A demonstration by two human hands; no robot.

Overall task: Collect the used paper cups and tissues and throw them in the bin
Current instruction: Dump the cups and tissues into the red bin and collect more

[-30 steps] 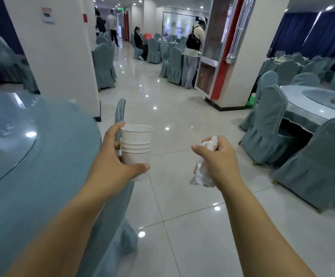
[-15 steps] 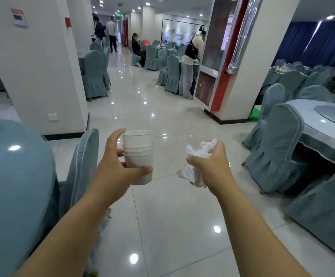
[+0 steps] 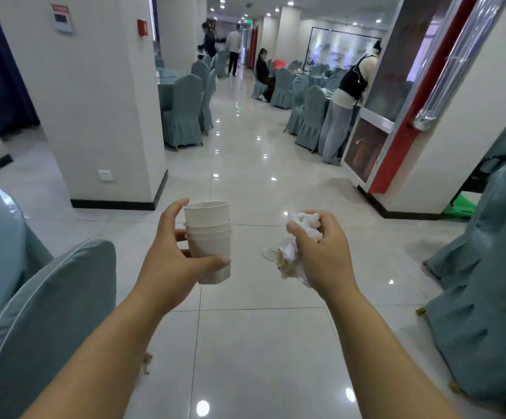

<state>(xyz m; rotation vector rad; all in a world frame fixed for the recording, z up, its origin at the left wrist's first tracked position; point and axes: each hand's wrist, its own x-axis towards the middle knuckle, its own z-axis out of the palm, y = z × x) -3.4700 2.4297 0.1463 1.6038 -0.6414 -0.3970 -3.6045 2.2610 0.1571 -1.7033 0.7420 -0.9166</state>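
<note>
Paper cups [image 3: 207, 246], nested, gripped upright by left hand [image 3: 170, 261]; crumpled tissues [image 3: 288, 252] clenched in right hand [image 3: 324, 258]. Keep cups level, squeeze tissues tight against drops, scan ahead for bin, none in view.

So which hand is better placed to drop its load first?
Right hand, probably: its tissues dangle loose and could slip; the left hand grips the cups firmly, thumb across the front.
</note>
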